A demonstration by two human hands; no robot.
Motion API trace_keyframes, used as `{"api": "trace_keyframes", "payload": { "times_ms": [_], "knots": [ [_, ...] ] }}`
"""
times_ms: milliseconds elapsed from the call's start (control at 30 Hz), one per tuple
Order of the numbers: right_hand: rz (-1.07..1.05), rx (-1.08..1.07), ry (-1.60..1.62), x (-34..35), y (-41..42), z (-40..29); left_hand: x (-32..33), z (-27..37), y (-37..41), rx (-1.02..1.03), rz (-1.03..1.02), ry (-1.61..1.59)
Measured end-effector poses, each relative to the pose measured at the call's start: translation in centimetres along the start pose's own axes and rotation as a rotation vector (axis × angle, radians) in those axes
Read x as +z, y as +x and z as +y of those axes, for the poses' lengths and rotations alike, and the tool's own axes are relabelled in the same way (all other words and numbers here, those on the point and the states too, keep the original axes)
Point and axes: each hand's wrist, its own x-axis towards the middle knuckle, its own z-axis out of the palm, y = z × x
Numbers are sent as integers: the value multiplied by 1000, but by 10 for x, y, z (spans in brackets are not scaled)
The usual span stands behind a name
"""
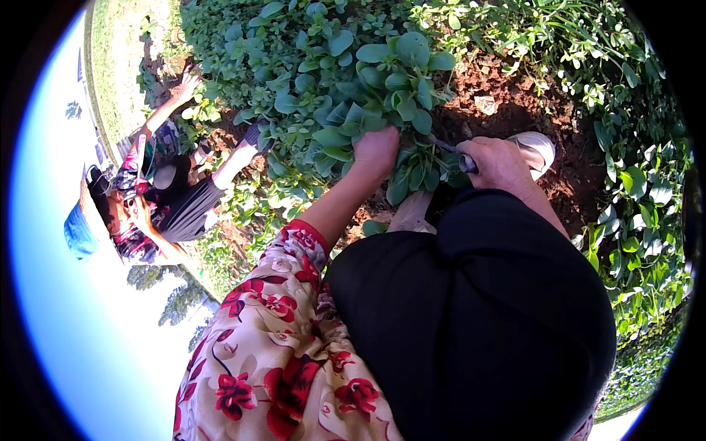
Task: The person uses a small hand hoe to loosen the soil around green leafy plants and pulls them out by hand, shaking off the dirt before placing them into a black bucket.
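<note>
My left hand is closed in a fist among broad-leaved green plants, gripping them low down; the stems inside the fist are hidden. To its right, my right hand holds a small hand tool by its dark handle. The tool's narrow metal blade points left toward the base of the greens, and its tip is lost among the leaves. More leaves grow just below the blade, between my two hands.
My pale shoe rests on reddish-brown soil beside my right hand. Dense low weeds spread at upper left, and leafy vines line the right. Another person in a wide hat squats at left, one arm stretched toward the plants.
</note>
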Motion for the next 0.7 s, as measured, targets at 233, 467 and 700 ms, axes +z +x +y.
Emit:
{"api": "trace_keyframes", "payload": {
  "times_ms": [233, 467, 700],
  "knots": [
    [13, 6, 33, 7, 1, 3, 1, 0, 11, 14, 66, 36],
    [2, 10, 25, 6, 1, 3, -12, 7, 20, -87, -20, 36],
    [25, -8, 39, 13, 2, 7, -5, 0, 11, -120, 39, 21]
  ]
}}
